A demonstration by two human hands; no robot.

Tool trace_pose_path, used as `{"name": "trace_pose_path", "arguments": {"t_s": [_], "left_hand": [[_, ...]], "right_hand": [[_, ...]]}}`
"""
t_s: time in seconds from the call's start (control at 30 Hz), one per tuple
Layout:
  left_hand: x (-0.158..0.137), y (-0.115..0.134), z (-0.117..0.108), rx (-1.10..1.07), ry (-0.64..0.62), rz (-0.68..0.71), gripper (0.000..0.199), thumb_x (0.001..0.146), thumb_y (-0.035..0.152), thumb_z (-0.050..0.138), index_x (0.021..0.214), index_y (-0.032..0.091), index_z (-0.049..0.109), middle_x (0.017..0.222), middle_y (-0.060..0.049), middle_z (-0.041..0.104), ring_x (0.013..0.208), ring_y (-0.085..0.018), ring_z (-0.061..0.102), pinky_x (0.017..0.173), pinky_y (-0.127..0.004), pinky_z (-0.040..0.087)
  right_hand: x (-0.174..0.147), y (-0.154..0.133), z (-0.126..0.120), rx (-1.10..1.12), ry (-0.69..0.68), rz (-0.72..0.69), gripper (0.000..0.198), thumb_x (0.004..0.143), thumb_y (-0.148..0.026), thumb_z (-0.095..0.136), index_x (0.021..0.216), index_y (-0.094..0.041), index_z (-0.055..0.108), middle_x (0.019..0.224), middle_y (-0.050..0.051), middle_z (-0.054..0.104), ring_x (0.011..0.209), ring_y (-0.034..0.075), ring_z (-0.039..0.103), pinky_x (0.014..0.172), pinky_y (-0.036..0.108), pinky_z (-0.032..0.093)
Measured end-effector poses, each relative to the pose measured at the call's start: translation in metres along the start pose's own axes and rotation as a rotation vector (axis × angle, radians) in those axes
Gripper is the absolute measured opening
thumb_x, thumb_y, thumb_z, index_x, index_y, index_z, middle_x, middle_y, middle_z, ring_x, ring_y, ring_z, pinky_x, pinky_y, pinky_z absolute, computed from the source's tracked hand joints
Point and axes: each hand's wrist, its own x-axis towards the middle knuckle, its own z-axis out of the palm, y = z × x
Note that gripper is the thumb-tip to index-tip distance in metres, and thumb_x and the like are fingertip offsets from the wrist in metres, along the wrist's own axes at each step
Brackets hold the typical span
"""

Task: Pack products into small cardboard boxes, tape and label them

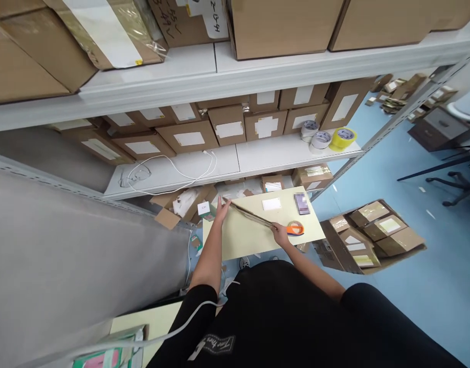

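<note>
Between my two hands is a flattened cardboard box (253, 215), seen almost edge-on above the pale yellow table (242, 245). My left hand (222, 208) grips its far left end, fingers pointing up. The near right end is in my right hand (281, 235), closed around the edge. Just right of that hand lies an orange tape dispenser (296, 229). Farther back on the table are a white label or card (271, 204) and a phone (301, 203) with a blurred screen. A small white and green box (206, 209) stands beside my left hand.
Ahead is a metal shelf (273, 156) with labelled cartons (229, 128), tape rolls (342, 138) and a white cable (177, 174). An open carton (184, 204) sits left of the table. A large box of packed cartons (373, 235) stands on the floor at right. A grey wall (85, 245) borders the left.
</note>
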Motion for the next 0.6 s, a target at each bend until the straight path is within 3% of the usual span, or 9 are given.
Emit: {"name": "trace_pose_path", "arguments": {"t_s": [0.17,0.3,0.43,0.6], "left_hand": [[0.019,-0.016,-0.004,0.031,0.009,0.023,0.08,0.088,0.057,0.072,0.16,0.038,0.041,0.159,-0.006,0.054,0.147,-0.025,0.048,0.117,-0.04,0.043],[0.019,-0.035,-0.023,0.045,-0.074,0.065,0.084,0.088,0.051,0.073,0.163,0.036,0.038,0.166,-0.006,0.044,0.152,-0.028,0.042,0.123,-0.044,0.037],[0.014,-0.044,-0.042,0.134,-0.209,0.047,0.095,0.081,0.043,0.081,0.164,0.031,0.038,0.168,-0.013,0.041,0.152,-0.034,0.042,0.122,-0.047,0.037],[0.009,-0.051,-0.043,0.18,-0.143,0.009,0.114,0.063,0.029,0.092,0.162,0.027,0.037,0.163,-0.021,0.039,0.145,-0.035,0.046,0.11,-0.048,0.049]], "right_hand": [[0.008,0.003,0.009,-0.137,0.102,-0.051,0.029,0.084,-0.038,0.053,0.098,-0.021,0.072,0.088,0.008,0.075,0.091,0.031,0.069,0.089,0.045,0.056],[0.022,0.007,0.019,-0.13,0.113,-0.025,0.039,0.084,-0.039,0.056,0.116,-0.02,0.07,0.11,0.012,0.076,0.106,0.031,0.069,0.098,0.047,0.055],[0.036,0.002,0.032,0.029,0.031,-0.086,0.058,0.083,-0.041,0.063,0.139,-0.024,0.06,0.124,0.01,0.072,0.115,0.029,0.068,0.103,0.048,0.054],[0.046,-0.013,0.043,0.042,-0.057,-0.202,0.083,0.082,-0.036,0.069,0.16,-0.031,0.04,0.145,0.01,0.061,0.131,0.028,0.061,0.11,0.049,0.051]]}}
